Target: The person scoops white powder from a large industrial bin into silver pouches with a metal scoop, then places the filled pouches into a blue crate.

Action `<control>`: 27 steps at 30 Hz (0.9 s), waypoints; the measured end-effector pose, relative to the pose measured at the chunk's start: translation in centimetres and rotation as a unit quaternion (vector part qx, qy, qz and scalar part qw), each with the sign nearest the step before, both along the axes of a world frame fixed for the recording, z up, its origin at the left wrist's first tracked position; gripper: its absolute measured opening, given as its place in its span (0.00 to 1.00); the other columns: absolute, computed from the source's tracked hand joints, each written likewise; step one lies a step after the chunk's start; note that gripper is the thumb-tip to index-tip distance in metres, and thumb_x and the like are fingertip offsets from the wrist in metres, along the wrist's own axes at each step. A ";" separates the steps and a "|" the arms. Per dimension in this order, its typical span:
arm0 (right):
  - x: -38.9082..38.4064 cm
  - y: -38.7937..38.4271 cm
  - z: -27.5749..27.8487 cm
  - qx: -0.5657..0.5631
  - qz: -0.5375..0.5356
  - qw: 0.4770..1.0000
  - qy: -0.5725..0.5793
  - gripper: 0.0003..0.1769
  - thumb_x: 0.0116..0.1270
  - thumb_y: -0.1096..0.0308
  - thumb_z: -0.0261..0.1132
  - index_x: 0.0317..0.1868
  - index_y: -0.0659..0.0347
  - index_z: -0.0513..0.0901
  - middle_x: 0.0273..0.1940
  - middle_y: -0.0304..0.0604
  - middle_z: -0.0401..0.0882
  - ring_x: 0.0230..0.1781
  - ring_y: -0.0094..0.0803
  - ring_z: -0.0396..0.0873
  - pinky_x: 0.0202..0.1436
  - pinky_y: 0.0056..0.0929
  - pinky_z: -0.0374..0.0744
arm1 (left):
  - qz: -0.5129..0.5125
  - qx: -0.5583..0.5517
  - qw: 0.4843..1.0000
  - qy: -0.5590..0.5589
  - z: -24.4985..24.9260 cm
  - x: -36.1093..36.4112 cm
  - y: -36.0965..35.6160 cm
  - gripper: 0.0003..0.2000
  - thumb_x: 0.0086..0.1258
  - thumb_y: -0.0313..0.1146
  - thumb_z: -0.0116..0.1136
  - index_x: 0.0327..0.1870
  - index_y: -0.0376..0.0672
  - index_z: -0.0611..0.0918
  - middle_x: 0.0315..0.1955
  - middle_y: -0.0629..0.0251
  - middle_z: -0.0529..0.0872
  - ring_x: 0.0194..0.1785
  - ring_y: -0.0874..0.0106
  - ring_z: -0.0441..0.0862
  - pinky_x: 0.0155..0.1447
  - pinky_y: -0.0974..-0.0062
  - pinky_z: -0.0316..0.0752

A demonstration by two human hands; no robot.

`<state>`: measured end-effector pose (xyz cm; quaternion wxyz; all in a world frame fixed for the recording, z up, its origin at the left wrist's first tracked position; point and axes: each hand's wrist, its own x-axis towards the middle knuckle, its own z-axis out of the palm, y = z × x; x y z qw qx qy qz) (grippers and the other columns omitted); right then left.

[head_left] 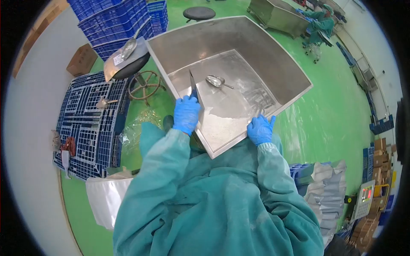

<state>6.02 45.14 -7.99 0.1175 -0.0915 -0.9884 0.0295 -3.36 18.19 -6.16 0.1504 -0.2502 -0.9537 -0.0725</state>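
Observation:
My left hand [186, 114], in a blue glove, is closed at the left wall of a large steel bin [273, 57]. From its fingers a dark, flat-bladed tool [193, 82] points up and away; its exact kind does not show. My right hand [260, 129], also gloved, is closed over the bin's near right rim. A thin shiny piece [259, 111] shows just beyond those fingers, but I cannot make out whether they hold it. A metal scoop [217, 81] lies on the bin floor. White powder [224, 131] covers the corner nearest me.
Left of the bin, a stool [134, 68] bears a second metal scoop [128, 49]. Blue crates [113, 23] are stacked behind it, and a blue pallet [87, 123] lies on the floor. A co-worker [322, 23] sits by another steel bin [279, 17]. Silvery bags [326, 187] lie at right.

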 end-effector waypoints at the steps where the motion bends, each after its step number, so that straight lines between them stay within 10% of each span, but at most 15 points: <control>1: 0.2 -0.3 0.2 0.000 -0.008 1.000 -0.008 0.16 0.59 0.57 0.53 0.33 0.58 0.82 0.42 0.49 0.79 0.50 0.42 0.75 0.71 0.54 0.52 | 0.014 -0.043 0.999 0.010 -0.3 -1.2 0.0 0.06 0.59 0.30 0.53 0.30 0.49 0.84 0.37 0.67 0.78 0.46 0.63 0.74 0.53 0.61 0.69; 7: 0.3 -1.5 0.5 0.005 0.010 0.993 -0.118 0.19 0.60 0.58 0.52 0.23 0.59 0.84 0.24 0.50 0.81 0.31 0.43 0.79 0.70 0.47 0.58 | -0.003 -0.092 0.996 -0.001 -2.4 -3.7 0.5 0.04 0.56 0.29 0.57 0.26 0.47 0.84 0.26 0.67 0.83 0.33 0.64 0.84 0.31 0.64 0.74; 15: 1.4 -2.0 0.2 -0.031 0.002 0.995 -0.099 0.21 0.61 0.53 0.56 0.18 0.54 0.84 0.17 0.44 0.79 0.25 0.39 0.79 0.58 0.38 0.69 | -0.079 -0.121 0.961 -0.235 -3.6 -4.7 1.4 0.11 0.62 0.33 0.51 0.41 0.52 0.85 0.34 0.56 0.85 0.39 0.55 0.84 0.44 0.58 0.78; 27: 2.3 -2.6 -1.4 -0.055 -0.030 0.998 0.001 0.19 0.62 0.55 0.53 0.17 0.51 0.80 0.19 0.41 0.79 0.26 0.40 0.78 0.62 0.41 0.64 | -0.125 0.063 0.972 -0.187 -1.6 -4.0 1.8 0.14 0.64 0.28 0.47 0.49 0.44 0.79 0.44 0.48 0.80 0.47 0.50 0.78 0.48 0.54 0.72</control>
